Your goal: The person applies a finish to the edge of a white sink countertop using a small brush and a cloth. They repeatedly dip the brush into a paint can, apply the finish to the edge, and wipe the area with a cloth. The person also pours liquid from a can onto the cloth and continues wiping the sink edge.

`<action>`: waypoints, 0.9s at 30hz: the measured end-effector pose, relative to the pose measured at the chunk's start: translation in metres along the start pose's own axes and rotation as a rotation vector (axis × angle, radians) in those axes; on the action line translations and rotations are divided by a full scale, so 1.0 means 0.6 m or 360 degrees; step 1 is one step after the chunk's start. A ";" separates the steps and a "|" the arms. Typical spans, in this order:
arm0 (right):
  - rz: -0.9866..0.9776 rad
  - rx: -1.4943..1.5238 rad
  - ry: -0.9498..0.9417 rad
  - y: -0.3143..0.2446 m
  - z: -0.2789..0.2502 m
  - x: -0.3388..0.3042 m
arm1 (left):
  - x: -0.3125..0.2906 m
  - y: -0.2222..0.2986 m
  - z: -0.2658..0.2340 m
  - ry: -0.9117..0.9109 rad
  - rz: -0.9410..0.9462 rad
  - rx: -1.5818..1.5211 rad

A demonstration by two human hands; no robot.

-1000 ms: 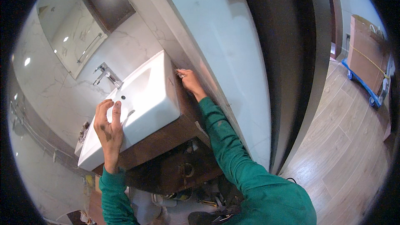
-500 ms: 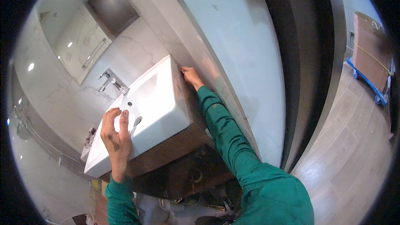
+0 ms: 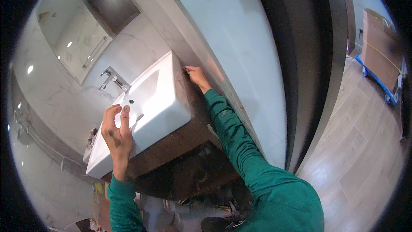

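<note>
The white rectangular basin (image 3: 148, 107) sits on top of a dark wooden vanity cabinet (image 3: 171, 146), its far corner close against the pale wall panel (image 3: 240, 51). The left hand (image 3: 116, 135) lies flat on the basin's front rim, its fingers (image 3: 124, 116) stretched out and close together, pressing on the porcelain without gripping anything; dark smudges show on the knuckles. Just beyond those fingertips is the small drain hole (image 3: 131, 101) in the bowl, and further out past it the chrome faucet (image 3: 112, 80) stands at the basin's back edge against the marbled wall.

The right hand (image 3: 197, 77) reaches to the basin's far right corner, where it meets the wall panel. Its fingers are curled in towards that seam, touching the corner; whether they pinch something small there cannot be told. Both forearms wear green sleeves (image 3: 234, 141).

Below the fingers of the left hand, under the cabinet, lies a dim clutter of tools and parts, too dark to make out. Well away to the right of the right fingers stretches a light wooden plank floor (image 3: 360, 146), and at its far edge a brown box rests on a blue wheeled dolly (image 3: 377, 81).
</note>
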State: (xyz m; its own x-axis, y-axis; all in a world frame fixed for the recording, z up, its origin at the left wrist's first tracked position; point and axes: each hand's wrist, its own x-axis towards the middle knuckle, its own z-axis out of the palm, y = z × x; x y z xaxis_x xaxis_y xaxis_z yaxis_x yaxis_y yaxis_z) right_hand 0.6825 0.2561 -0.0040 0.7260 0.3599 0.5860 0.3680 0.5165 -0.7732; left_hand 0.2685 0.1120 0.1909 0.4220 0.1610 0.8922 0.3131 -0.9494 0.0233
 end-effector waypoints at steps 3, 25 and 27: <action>-0.0135 0.0018 0.0001 -0.006 -0.004 -0.019 | 0.001 -0.001 0.000 0.0001 -0.0013 -0.0008; 0.0145 0.0003 0.0030 -0.052 -0.007 -0.027 | -0.001 -0.001 -0.001 -0.0017 -0.0001 0.0003; 0.0181 0.0032 0.0003 -0.042 -0.002 -0.009 | -0.001 -0.001 0.000 0.0003 0.0008 -0.0024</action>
State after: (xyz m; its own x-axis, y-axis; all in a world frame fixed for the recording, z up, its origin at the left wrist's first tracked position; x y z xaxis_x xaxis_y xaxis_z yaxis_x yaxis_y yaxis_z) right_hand 0.6701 0.2401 0.0122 0.7635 0.4158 0.4942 0.2712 0.4879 -0.8297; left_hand 0.2680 0.1125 0.1903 0.4220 0.1558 0.8931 0.2980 -0.9542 0.0256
